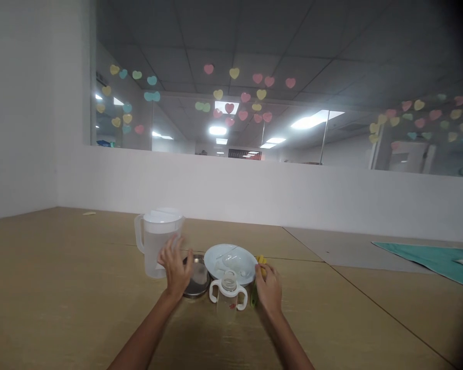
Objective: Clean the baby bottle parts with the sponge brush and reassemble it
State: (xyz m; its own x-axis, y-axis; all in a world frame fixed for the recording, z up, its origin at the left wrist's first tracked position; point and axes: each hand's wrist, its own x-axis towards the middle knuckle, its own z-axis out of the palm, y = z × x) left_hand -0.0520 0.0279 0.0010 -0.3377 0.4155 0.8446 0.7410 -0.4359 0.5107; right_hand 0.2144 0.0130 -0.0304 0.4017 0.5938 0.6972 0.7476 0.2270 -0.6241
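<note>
My left hand (175,267) is open, its fingers apart in front of a translucent lidded pitcher (152,252); whether it touches the pitcher is unclear. Beside that hand, a round metal dish (197,282) lies on the table. My right hand (269,290) is curled at the right rim of a pale blue bowl (212,257), next to a yellow item (261,259) with a green part (253,298) below. What its fingers grip is partly hidden. Clear pieces (233,262) lie in the bowl. Between my hands, a clear baby bottle (227,304) with two white handles stands uncapped.
All this rests on a wood-toned table (81,298). A teal cloth (420,257) lies at the right on a grey section. A small pale scrap (89,213) is at the back left. Behind rises a white wall (216,190) below a window with heart stickers.
</note>
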